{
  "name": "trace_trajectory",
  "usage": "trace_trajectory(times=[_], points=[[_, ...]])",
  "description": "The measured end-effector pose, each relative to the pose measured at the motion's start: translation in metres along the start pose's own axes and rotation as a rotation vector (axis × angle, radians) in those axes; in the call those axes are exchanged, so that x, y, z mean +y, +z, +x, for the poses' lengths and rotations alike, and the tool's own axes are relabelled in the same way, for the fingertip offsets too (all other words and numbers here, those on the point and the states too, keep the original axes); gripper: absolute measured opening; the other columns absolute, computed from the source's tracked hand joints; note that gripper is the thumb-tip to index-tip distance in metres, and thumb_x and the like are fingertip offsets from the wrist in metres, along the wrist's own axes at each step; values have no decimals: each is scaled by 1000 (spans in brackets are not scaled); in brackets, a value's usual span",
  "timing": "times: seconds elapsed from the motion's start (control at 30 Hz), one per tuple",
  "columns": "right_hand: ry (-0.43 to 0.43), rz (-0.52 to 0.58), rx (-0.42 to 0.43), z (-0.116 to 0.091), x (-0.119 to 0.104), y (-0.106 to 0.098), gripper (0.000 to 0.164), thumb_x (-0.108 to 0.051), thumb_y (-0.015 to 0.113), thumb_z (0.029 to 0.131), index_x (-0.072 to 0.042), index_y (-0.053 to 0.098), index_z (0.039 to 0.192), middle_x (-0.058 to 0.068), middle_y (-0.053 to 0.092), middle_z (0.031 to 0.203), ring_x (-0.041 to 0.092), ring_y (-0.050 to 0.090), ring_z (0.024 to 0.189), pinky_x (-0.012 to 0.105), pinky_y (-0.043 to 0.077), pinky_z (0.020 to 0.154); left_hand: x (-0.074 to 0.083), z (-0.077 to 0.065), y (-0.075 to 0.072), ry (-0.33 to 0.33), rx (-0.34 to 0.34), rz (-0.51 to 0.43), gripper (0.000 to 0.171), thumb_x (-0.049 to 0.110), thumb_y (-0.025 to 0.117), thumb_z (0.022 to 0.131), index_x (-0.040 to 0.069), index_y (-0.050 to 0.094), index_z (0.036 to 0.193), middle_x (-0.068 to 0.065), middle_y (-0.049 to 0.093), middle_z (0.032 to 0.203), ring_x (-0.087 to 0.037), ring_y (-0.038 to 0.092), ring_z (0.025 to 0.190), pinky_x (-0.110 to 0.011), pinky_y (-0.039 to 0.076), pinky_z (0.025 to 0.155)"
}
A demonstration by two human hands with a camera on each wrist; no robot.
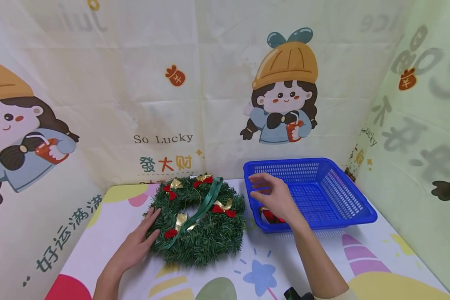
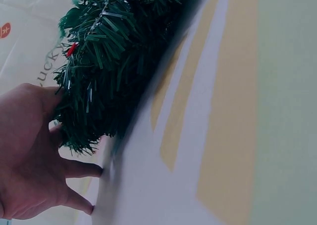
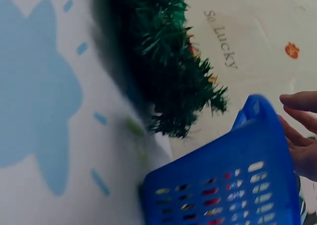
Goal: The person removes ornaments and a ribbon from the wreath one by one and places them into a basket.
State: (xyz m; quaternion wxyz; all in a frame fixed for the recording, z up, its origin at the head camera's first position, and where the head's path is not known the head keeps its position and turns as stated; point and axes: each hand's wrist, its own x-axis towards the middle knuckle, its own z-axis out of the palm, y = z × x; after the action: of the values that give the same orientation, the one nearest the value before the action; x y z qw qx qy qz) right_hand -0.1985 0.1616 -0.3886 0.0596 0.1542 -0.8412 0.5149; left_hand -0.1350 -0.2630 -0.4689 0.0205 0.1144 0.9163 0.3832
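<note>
A green wreath [image 1: 210,241] with several red and gold bows and a dark green ribbon [image 1: 206,204] lies on the table. At its left side my left hand [image 1: 136,239] touches the needles with spread fingers; the left wrist view shows the fingers beside the wreath [image 2: 99,76] and near the tabletop. My right hand [image 1: 273,196] hovers over the left end of a blue plastic basket [image 1: 315,227], fingers bent loosely, nothing seen between them. Red and gold items [image 1: 271,216] lie in the basket below that hand, partly hidden by it.
The table [image 1: 292,258] has a patterned white cover. Printed cloth hangs behind and at both sides, close to the basket's back rim. A small dark object [image 1: 292,293] shows at the bottom edge, beside the right forearm.
</note>
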Motion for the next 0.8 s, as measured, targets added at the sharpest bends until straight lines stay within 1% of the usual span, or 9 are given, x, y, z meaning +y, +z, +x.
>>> trace_trajectory(times=[0.1,0.23,0.37,0.47,0.67,0.8], points=[[9,23,-29,9,-9,4,39,-8,76,94,-15,68,132,13,69,132,32,69,120,49,56,104,0,0,0,4,4,3,63,36,49,112,19,25,168,-19,11,175,-54,16,156,-78,25,115],[31,37,-58,21,-19,11,38,-10,76,95,-19,69,131,5,70,130,28,69,119,46,59,99,1,1,0,8,3,2,63,36,49,112,18,25,167,-19,11,175,-54,16,156,-78,25,115],[41,67,-91,32,-26,19,36,-10,74,96,-18,70,131,6,70,130,27,69,118,44,60,95,1,1,0,7,-1,1,64,36,49,112,18,25,167,-19,11,175,-53,16,156,-78,26,115],[55,100,-123,42,-29,25,36,-10,73,97,-16,70,132,8,70,131,28,68,120,45,59,97,1,1,0,9,1,-2,64,36,49,112,18,25,168,-19,11,175,-54,16,156,-78,26,115],[116,178,-172,62,-29,39,37,-8,72,97,-13,70,134,12,68,134,32,67,124,50,56,103,-1,0,1,12,10,14,63,36,49,112,19,24,168,-19,11,175,-54,17,155,-78,27,114],[146,179,-192,73,-28,47,38,-5,71,97,-11,69,134,15,66,136,34,65,126,50,56,103,-2,0,1,12,12,14,63,35,49,112,19,25,168,-19,12,175,-54,17,155,-77,27,114]])
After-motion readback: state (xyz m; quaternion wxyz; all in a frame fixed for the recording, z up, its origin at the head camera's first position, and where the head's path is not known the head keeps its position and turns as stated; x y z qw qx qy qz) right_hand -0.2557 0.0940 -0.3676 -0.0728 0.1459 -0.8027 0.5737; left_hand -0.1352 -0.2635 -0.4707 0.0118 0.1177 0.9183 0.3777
